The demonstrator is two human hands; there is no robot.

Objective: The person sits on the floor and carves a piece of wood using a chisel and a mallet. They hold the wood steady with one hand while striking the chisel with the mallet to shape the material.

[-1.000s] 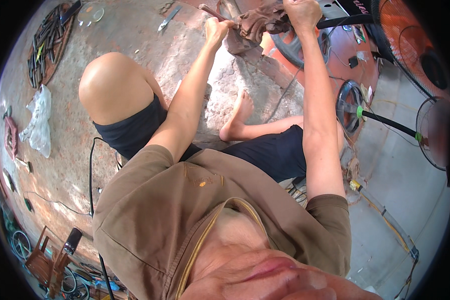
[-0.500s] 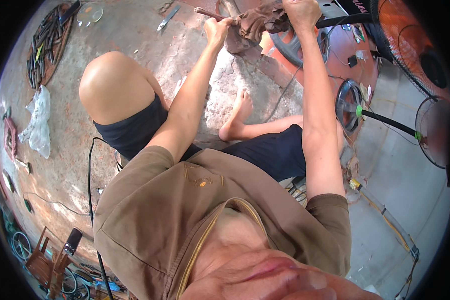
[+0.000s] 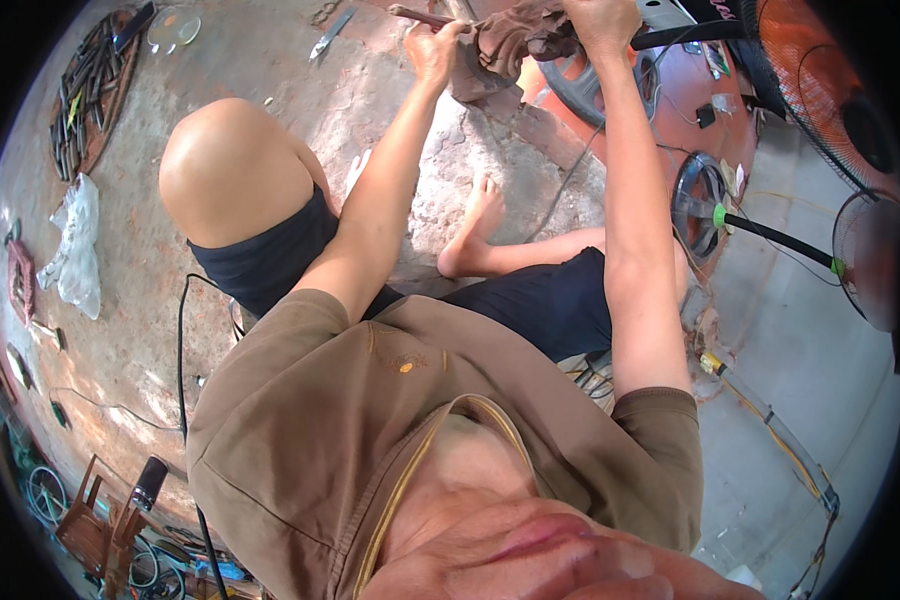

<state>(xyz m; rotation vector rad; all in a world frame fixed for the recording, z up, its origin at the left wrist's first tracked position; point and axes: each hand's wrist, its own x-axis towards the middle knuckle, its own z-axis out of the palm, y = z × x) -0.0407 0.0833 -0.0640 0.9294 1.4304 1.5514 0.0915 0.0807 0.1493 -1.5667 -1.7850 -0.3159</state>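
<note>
At the top edge, a dark brown carved wooden piece (image 3: 518, 40) with curling folds is held between my two hands. My left hand (image 3: 433, 52) is closed at its left end, around a brown stick (image 3: 415, 15) whose tip pokes out beyond the fist. Whether the stick is part of the carving I cannot tell. My right hand (image 3: 604, 22) is closed over the carving's right end, and the picture's edge cuts off part of it. Below the carving lies a pale, rough stone-like block (image 3: 460, 140), near my bare foot (image 3: 478, 215).
Several dark tools lie in a round tray (image 3: 100, 130) at far left, with a flat blade (image 3: 332, 33) nearer. A plastic bag (image 3: 73, 250) sits on the left floor. At right stand fans, one with an orange guard (image 3: 810, 80), and a black wheel-like base (image 3: 698, 205). Cables trail around me.
My left hand and the stick have shifted slightly away from me. The carving has turned a little; my right hand stays nearly in place.
</note>
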